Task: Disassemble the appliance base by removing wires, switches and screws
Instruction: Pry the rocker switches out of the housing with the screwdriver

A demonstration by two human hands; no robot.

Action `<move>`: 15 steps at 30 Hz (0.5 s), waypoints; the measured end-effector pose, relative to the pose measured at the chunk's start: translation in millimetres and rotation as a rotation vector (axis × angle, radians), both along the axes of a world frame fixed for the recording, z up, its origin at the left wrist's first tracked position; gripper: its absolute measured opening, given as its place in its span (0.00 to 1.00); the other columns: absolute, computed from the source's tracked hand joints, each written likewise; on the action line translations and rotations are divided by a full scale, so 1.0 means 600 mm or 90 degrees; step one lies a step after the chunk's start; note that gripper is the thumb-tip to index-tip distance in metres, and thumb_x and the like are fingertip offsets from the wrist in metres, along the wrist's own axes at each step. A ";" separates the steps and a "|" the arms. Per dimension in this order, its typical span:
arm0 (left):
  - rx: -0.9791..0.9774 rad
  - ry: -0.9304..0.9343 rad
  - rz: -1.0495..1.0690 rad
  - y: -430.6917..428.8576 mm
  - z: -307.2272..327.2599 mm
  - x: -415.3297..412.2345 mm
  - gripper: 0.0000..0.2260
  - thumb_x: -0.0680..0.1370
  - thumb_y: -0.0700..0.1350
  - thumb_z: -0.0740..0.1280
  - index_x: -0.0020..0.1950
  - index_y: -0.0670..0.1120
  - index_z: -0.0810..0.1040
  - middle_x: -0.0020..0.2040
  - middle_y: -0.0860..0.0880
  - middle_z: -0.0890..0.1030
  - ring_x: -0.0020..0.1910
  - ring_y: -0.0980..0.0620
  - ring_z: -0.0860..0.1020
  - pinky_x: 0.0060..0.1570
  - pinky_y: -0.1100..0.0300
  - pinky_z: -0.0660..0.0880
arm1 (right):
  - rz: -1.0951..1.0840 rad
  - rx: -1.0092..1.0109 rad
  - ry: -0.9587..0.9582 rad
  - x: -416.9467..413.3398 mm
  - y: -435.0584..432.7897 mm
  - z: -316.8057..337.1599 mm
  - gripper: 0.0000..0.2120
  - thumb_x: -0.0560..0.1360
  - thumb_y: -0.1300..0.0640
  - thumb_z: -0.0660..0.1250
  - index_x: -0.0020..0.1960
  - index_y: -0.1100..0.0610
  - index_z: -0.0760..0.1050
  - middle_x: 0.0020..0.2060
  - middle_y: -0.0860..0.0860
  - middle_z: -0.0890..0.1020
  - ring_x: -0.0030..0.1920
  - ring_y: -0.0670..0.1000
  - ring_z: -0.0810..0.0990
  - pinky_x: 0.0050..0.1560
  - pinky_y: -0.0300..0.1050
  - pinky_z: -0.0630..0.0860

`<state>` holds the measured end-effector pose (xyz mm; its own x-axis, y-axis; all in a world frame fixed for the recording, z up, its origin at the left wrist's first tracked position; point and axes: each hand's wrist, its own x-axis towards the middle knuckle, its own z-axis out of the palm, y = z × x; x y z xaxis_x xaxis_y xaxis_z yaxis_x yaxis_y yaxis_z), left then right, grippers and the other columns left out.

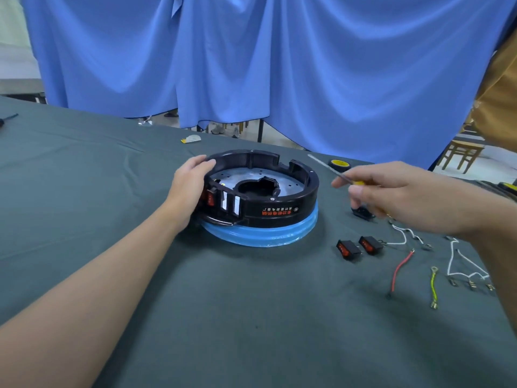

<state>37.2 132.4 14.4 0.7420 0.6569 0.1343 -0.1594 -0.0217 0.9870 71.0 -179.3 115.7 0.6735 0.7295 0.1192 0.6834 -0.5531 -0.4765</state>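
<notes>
Two switches [348, 249], loose wires [395, 273] and perhaps tape [340, 164] lie beside the base [279, 211].

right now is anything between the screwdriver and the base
Nothing visible. The right hand holds the screwdriver in the air just right of the base, with only a bare gap to the rim. The tape lies behind that line, the switches in front, and the left hand holds the opposite rim.

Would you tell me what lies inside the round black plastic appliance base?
Inside the round black plastic appliance base lies a silver perforated metal plate around a dark central opening. Anything beneath the plate is covered; the left hand hides part of the rim.
</notes>
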 end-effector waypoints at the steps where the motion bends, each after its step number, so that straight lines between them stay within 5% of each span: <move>1: -0.004 -0.002 -0.001 0.000 0.000 0.000 0.15 0.77 0.47 0.66 0.63 0.49 0.77 0.54 0.52 0.83 0.50 0.53 0.81 0.54 0.58 0.76 | 0.033 -0.006 -0.016 -0.010 0.011 -0.003 0.10 0.82 0.56 0.58 0.54 0.48 0.78 0.32 0.41 0.77 0.28 0.43 0.68 0.30 0.33 0.67; 5: -0.006 -0.007 0.006 -0.003 0.001 -0.002 0.13 0.76 0.41 0.65 0.60 0.49 0.79 0.53 0.51 0.83 0.50 0.50 0.81 0.56 0.56 0.76 | 0.077 0.045 -0.134 -0.046 0.066 -0.032 0.11 0.79 0.54 0.64 0.60 0.49 0.78 0.29 0.37 0.77 0.28 0.42 0.71 0.32 0.33 0.67; 10: 0.018 -0.012 0.003 -0.015 0.004 -0.003 0.11 0.76 0.39 0.64 0.56 0.49 0.79 0.52 0.51 0.83 0.51 0.50 0.80 0.60 0.52 0.74 | 0.092 0.118 -0.177 -0.073 0.111 -0.086 0.07 0.79 0.54 0.64 0.53 0.52 0.81 0.29 0.49 0.74 0.29 0.46 0.66 0.31 0.35 0.66; 15: 0.035 -0.006 0.007 -0.024 0.006 -0.005 0.10 0.75 0.40 0.64 0.53 0.51 0.79 0.50 0.52 0.83 0.50 0.50 0.80 0.60 0.50 0.74 | 0.081 0.144 -0.224 -0.082 0.127 -0.123 0.07 0.78 0.54 0.64 0.52 0.54 0.79 0.34 0.47 0.80 0.37 0.46 0.75 0.40 0.41 0.75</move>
